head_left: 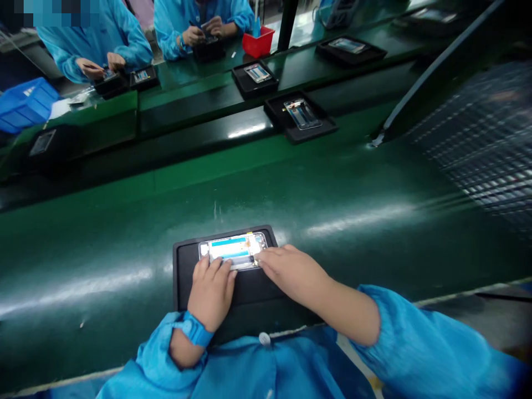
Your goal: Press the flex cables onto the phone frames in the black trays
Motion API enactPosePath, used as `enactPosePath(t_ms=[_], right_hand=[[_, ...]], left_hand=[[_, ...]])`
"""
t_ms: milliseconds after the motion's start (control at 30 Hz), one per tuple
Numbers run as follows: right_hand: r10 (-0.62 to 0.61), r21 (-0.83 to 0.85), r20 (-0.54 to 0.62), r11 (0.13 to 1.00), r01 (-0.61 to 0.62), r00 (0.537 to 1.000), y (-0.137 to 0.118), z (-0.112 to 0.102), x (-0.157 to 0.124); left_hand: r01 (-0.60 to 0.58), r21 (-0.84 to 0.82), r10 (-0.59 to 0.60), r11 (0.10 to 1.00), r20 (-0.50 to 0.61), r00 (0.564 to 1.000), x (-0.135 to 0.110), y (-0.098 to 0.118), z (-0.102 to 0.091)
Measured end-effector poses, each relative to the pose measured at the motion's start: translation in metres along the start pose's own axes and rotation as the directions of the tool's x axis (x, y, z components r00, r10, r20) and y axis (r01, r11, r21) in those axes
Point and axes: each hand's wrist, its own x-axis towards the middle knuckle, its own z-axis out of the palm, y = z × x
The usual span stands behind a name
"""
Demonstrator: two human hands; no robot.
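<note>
An opened phone housing with blue strips and small parts inside lies in a black tray on the green bench. My left hand, a blue band at its wrist, rests its spread fingertips on the near left edge of the housing. At the housing's right end is my right hand, thumb and fingers pressed together against the inner parts. Whatever sits between those fingertips is hidden.
Beyond the green bench runs a dark belt carrying black trays with phone housings. Two people in blue smocks work opposite, near a red bin and a blue bin. A metal bar slants up at the right.
</note>
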Motion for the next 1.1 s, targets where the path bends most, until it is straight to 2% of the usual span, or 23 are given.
enactPosePath(t_ms=[233,333,433,500,600,667,833,933,1100], right_hand=[[0.036,-0.010,-0.052,0.999,-0.036,0.998,0.004,0.008,0.000],[0.053,0.033,-0.043,0.998,-0.051,0.998,0.002,0.004,-0.003],[0.120,0.133,-0.028,0.984,-0.115,0.992,-0.004,-0.002,-0.004],[0.193,0.263,0.011,0.946,-0.189,0.981,-0.009,-0.007,-0.004],[0.297,0.484,0.124,0.815,-0.319,0.947,-0.015,-0.012,-0.003],[0.316,0.575,0.167,0.738,-0.352,0.934,-0.018,-0.013,-0.002],[0.301,0.647,0.162,0.687,-0.331,0.940,-0.021,-0.010,-0.002],[0.325,0.654,0.189,0.662,-0.366,0.926,-0.021,-0.010,-0.003],[0.427,0.677,0.242,0.569,-0.467,0.871,-0.022,-0.006,-0.002]], left_hand=[[-0.074,-0.033,0.074,0.997,0.020,0.997,0.014,0.026,0.010],[-0.067,-0.117,0.069,0.991,0.013,0.998,0.016,0.027,0.010],[-0.054,-0.214,0.060,0.975,0.020,0.998,0.013,0.023,0.008],[-0.041,-0.279,0.053,0.959,0.037,0.998,0.012,0.019,0.006],[-0.021,-0.356,0.046,0.934,0.063,0.997,0.011,0.015,0.004],[-0.012,-0.384,0.043,0.923,0.072,0.996,0.012,0.014,0.003],[-0.018,-0.388,0.051,0.921,0.073,0.996,0.013,0.015,0.002],[-0.061,-0.359,0.081,0.931,0.042,0.996,0.012,0.016,0.002],[-0.203,-0.276,0.164,0.939,-0.159,0.974,0.009,0.018,0.004]])
